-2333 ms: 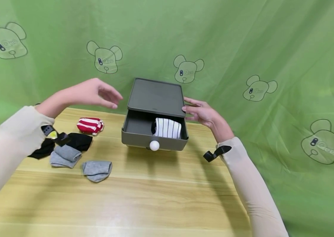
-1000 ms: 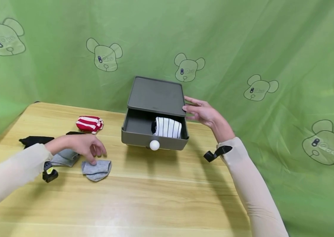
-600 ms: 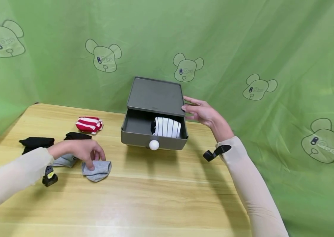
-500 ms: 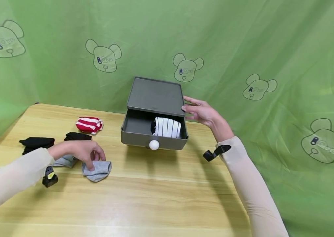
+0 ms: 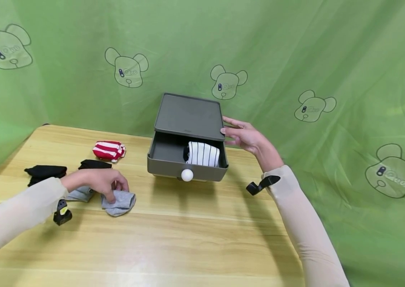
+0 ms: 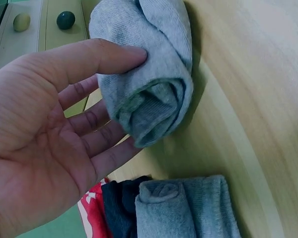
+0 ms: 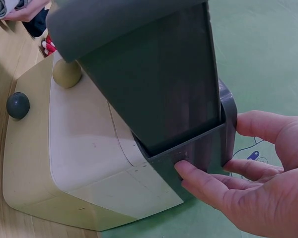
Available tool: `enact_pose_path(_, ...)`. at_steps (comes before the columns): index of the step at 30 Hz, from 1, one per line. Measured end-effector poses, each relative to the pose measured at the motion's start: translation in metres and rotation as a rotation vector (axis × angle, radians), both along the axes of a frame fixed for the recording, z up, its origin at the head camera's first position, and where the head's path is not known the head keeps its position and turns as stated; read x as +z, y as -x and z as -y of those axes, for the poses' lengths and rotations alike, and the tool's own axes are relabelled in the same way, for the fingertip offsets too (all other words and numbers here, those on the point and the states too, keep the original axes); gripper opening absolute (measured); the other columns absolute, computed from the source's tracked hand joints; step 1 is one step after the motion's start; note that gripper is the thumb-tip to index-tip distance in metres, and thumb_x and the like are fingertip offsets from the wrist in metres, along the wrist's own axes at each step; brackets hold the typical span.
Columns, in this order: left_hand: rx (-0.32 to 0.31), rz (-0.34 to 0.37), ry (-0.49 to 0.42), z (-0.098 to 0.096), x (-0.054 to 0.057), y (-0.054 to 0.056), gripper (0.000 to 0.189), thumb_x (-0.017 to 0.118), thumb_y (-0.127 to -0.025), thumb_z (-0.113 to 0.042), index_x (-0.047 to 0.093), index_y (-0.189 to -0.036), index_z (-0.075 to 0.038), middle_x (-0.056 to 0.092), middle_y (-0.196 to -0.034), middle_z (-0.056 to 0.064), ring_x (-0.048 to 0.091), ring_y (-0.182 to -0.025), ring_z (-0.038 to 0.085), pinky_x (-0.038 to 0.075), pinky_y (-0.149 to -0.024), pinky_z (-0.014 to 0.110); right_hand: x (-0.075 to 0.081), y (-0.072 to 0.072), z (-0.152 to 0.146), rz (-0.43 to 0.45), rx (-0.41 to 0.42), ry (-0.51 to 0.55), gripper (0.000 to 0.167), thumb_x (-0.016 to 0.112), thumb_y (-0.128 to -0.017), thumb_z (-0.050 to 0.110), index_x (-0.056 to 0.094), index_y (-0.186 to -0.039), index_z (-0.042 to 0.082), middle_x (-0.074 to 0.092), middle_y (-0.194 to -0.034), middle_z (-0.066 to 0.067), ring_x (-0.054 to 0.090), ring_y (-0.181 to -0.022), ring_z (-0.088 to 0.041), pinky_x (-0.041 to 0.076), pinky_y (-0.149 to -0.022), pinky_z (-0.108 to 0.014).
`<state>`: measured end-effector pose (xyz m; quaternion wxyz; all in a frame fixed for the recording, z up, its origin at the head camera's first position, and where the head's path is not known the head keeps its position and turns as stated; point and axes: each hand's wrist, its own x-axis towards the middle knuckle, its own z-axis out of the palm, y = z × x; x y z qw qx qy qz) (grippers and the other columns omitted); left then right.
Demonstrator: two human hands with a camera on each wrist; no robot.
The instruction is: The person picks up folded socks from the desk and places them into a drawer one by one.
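Since half a second ago, the grey sock (image 5: 121, 203) has been shifting slightly toward the back edge of the table (image 5: 195, 243), its fold now lying at more of a slant, and the left hand (image 5: 99, 180) is moving with it. That hand is pinching the rolled sock, thumb on the near face and fingers behind, as the left wrist view is showing; whether the sock is wholly leaving the wood, I cannot tell. It is sitting in the table's left half, nearer the middle than the other grey sock (image 6: 164, 213), while the black socks (image 5: 46, 172) are lying toward the left edge and the red striped sock (image 5: 109, 150) is resting near the back edge. The right hand (image 5: 243, 137) is gripping nothing: its fingers are spreading, touching the right side of the box (image 5: 189, 115) by the front corner of its top, probably steadying it. The top drawer (image 5: 166, 166) is standing pulled out, with a white striped sock (image 5: 204, 154) lying against its right side. The step in hand is seemingly the picking up of the grey sock, and the next move is likely calling for a snug pinch and a clean lift, keeping the roll from loosening.
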<state>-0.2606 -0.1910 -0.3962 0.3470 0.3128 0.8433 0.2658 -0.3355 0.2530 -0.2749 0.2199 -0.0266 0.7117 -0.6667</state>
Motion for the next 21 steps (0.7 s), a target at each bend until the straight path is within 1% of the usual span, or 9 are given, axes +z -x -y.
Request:
enact_pose_path(5, 0.012, -0.043, -0.006, 0.006, 0.004, 0.004, 0.038, 0.079, -0.073, -0.003, 0.072, -0.109, -0.013, 0.062, -0.092, -0.001, 0.053, -0.087, 0.014, 0.047, -0.076, 0.025, -0.001, 0.0, 0.0, -0.006, 0.007, -0.002, 0.073, 0.056, -0.101, -0.001, 0.021, -0.163, 0.015, 0.008, -0.17, -0.019, 0.024, -0.155, -0.033, 0.03, -0.125, -0.053)
enact_pose_path(11, 0.044, -0.044, -0.074, 0.013, 0.011, 0.008, 0.04, 0.079, -0.072, 0.0, 0.071, -0.111, -0.008, 0.065, -0.096, 0.002, 0.056, -0.09, 0.016, 0.049, -0.077, 0.025, -0.002, 0.0, -0.001, 0.002, -0.008, 0.017, 0.071, 0.054, -0.101, -0.003, 0.023, -0.163, 0.015, 0.008, -0.17, -0.019, 0.024, -0.155, -0.034, 0.029, -0.125, -0.054)
enact_pose_path(14, 0.063, -0.043, -0.103, 0.016, 0.018, 0.01, 0.041, 0.078, -0.072, 0.002, 0.071, -0.111, -0.006, 0.068, -0.098, 0.003, 0.058, -0.092, 0.016, 0.051, -0.078, 0.025, -0.002, 0.0, -0.001, 0.002, -0.009, 0.013, 0.071, 0.054, -0.101, -0.002, 0.023, -0.162, 0.016, 0.008, -0.17, -0.019, 0.024, -0.155, -0.034, 0.031, -0.125, -0.053)
enact_pose_path(16, 0.077, -0.031, -0.114, 0.018, 0.023, 0.011, 0.041, 0.077, -0.072, 0.003, 0.07, -0.112, -0.005, 0.07, -0.098, 0.003, 0.06, -0.092, 0.016, 0.052, -0.078, 0.024, -0.002, 0.0, -0.001, 0.005, -0.007, 0.015, 0.071, 0.055, -0.101, -0.002, 0.023, -0.163, 0.016, 0.008, -0.17, -0.019, 0.024, -0.155, -0.034, 0.031, -0.125, -0.053)
enact_pose_path(21, 0.096, -0.009, -0.128, 0.023, 0.04, 0.014, 0.041, 0.075, -0.074, 0.003, 0.066, -0.114, -0.003, 0.073, -0.096, 0.005, 0.064, -0.088, 0.013, 0.055, -0.075, 0.023, -0.002, 0.001, -0.001, 0.007, -0.01, 0.017, 0.072, 0.055, -0.101, -0.002, 0.023, -0.162, 0.016, 0.01, -0.17, -0.019, 0.025, -0.155, -0.034, 0.03, -0.125, -0.053)
